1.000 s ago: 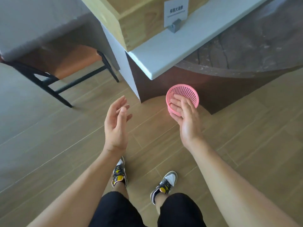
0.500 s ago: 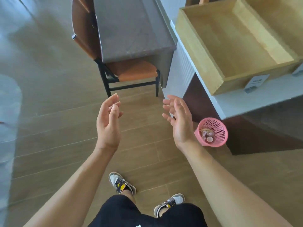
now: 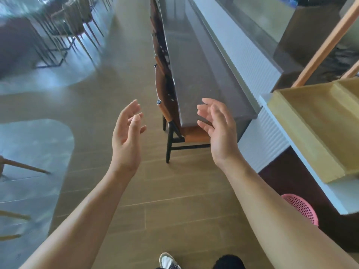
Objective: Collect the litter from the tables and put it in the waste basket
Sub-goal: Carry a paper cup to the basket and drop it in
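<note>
Down behind the right grip point(image 3: 219, 131), the pink basket point(image 3: 303, 208) now sits by the forearm; a second ago that grip hovered over it. It and the left grip point(image 3: 126, 136) spread wide, empty, facing the long table point(image 3: 204, 84), likely off to collect more.

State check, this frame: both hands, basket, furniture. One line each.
Left hand: open, holding nothing.
Right hand: open, holding nothing.
Pink plastic mesh waste basket: upright on the floor, partly hidden behind the right forearm; contents not visible.
Brown-seated chair with black legs: pushed in under the long dark grey table.
Light wooden box: open-topped, on the white ledge.
</note>
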`<state>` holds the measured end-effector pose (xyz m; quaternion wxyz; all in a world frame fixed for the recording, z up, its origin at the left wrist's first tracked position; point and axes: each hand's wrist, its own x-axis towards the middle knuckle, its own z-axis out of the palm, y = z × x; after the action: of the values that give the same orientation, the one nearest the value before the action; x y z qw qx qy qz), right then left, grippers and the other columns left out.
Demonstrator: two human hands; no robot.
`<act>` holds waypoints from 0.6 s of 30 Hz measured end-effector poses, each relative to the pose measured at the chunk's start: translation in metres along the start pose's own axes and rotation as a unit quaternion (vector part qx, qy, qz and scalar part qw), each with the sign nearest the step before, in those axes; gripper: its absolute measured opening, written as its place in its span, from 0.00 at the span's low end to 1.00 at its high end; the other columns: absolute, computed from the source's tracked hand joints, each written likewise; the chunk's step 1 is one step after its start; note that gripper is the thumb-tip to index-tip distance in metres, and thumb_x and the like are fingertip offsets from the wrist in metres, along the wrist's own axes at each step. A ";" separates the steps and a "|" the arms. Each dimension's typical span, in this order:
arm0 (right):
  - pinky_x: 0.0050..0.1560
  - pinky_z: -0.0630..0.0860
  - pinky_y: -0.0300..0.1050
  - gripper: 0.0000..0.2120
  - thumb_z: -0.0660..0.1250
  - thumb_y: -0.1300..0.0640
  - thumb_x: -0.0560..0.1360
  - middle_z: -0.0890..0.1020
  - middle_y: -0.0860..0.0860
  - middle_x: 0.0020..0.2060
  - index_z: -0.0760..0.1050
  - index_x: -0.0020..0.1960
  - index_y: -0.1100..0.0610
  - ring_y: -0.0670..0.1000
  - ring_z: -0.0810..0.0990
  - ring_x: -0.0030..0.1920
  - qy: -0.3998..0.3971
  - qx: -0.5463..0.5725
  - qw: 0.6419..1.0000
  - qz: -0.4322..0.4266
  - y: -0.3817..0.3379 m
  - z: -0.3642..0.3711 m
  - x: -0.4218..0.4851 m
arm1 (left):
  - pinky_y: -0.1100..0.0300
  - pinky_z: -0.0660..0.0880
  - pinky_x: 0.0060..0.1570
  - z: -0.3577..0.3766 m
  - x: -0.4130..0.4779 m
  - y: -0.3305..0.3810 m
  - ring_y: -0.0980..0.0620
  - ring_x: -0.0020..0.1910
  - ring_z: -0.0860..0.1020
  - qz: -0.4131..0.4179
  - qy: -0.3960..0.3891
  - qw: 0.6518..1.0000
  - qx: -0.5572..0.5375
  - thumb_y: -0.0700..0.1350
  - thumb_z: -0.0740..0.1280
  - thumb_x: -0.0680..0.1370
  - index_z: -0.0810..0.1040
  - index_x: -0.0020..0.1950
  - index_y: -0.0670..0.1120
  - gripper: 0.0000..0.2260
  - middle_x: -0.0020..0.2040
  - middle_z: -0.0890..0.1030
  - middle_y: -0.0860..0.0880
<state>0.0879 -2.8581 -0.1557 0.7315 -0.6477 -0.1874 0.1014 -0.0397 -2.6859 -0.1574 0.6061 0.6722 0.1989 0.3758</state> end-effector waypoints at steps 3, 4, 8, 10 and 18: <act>0.63 0.81 0.44 0.12 0.59 0.46 0.87 0.84 0.41 0.58 0.79 0.64 0.43 0.45 0.81 0.65 -0.009 0.008 1.000 -0.022 -0.021 0.032 0.027 | 0.55 0.80 0.59 -0.015 0.036 0.018 0.52 0.67 0.79 0.025 0.003 1.000 -0.010 0.59 0.61 0.81 0.77 0.67 0.63 0.16 0.65 0.81 0.57; 0.64 0.80 0.46 0.12 0.59 0.45 0.86 0.84 0.43 0.59 0.79 0.63 0.43 0.46 0.81 0.65 -0.011 0.011 0.999 -0.030 -0.027 0.042 0.036 | 0.54 0.80 0.59 -0.019 0.048 0.023 0.52 0.67 0.79 0.033 0.007 0.999 -0.016 0.59 0.61 0.81 0.78 0.67 0.63 0.16 0.65 0.81 0.57; 0.68 0.78 0.55 0.14 0.61 0.38 0.82 0.85 0.44 0.58 0.80 0.60 0.40 0.48 0.81 0.65 -0.024 0.026 0.997 -0.064 -0.048 0.076 0.079 | 0.54 0.80 0.59 -0.034 0.097 0.036 0.53 0.67 0.80 0.056 0.023 0.998 -0.026 0.60 0.61 0.80 0.78 0.67 0.63 0.16 0.68 0.80 0.55; 0.68 0.78 0.55 0.14 0.61 0.35 0.78 0.85 0.43 0.56 0.81 0.57 0.37 0.47 0.82 0.64 -0.032 0.036 0.996 -0.077 -0.055 0.095 0.103 | 0.55 0.80 0.58 -0.039 0.124 0.038 0.54 0.66 0.80 0.066 0.031 0.997 -0.028 0.60 0.61 0.79 0.78 0.67 0.62 0.17 0.69 0.80 0.53; 0.68 0.78 0.55 0.15 0.61 0.35 0.79 0.86 0.42 0.54 0.82 0.56 0.38 0.47 0.83 0.64 -0.044 0.069 0.992 -0.098 -0.047 0.169 0.234 | 0.54 0.80 0.60 -0.050 0.257 0.018 0.54 0.67 0.80 0.099 0.046 0.994 -0.011 0.60 0.60 0.80 0.77 0.68 0.61 0.18 0.69 0.80 0.54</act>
<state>0.2274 -2.6195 -0.0609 0.7720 -0.5688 -0.2748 0.0703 0.0836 -2.4701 -0.0728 0.5635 0.6638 0.1554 0.4666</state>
